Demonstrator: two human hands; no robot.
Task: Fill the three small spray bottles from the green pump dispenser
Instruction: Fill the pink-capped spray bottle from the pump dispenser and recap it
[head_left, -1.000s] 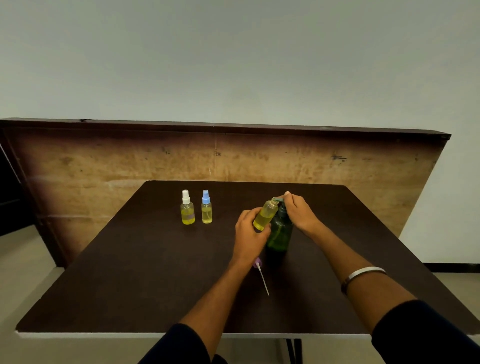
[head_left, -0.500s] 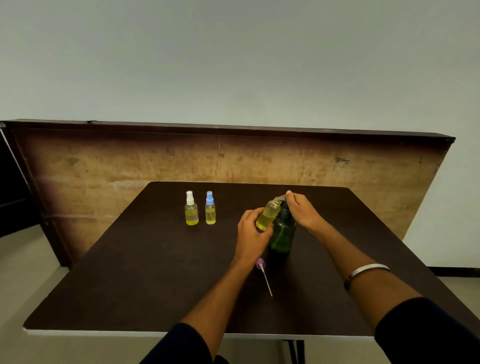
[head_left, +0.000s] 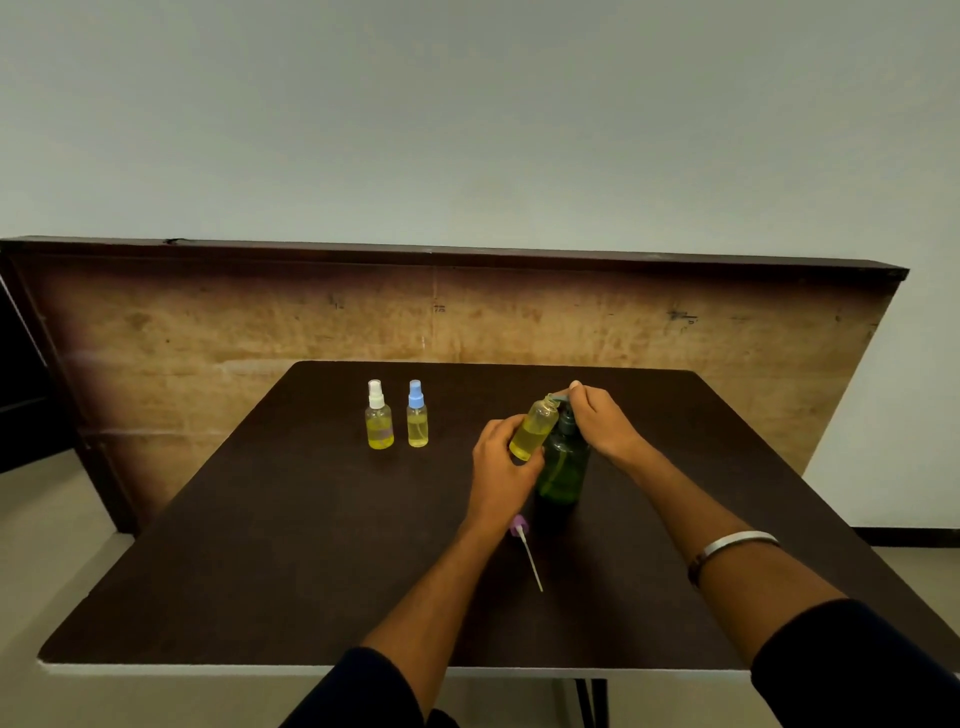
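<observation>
bare room: plain wall (head_left: 467, 104), dark table (head_left: 260, 545), wood board (head_left: 208, 338).

Single head-worn wide-angle view, forward and down over the dark table (head_left: 291, 561), hands near centre.

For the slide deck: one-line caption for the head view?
Left hand tilts an uncapped small bottle to the green dispenser's spout; right hand presses the pump.
</observation>
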